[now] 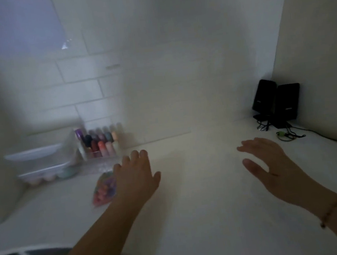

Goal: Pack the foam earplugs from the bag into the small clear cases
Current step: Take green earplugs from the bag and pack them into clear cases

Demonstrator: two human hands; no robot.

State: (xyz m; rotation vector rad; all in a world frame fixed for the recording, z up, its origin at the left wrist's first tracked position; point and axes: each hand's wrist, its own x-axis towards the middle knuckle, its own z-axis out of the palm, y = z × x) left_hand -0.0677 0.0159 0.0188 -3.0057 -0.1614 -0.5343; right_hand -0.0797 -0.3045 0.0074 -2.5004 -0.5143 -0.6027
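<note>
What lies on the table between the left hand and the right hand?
Nothing: in the head view, the white table between the left hand and right hand is bare.

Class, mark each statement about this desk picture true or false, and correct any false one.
1. Both hands are empty. True: the left hand and right hand hold nothing.
2. The bag of colourful earplugs lies by the right hand. False: it lies beside the left hand.
3. Two black speakers stand in the far right corner. True.
4. The right hand is a closed fist. False: its fingers are spread.
</note>
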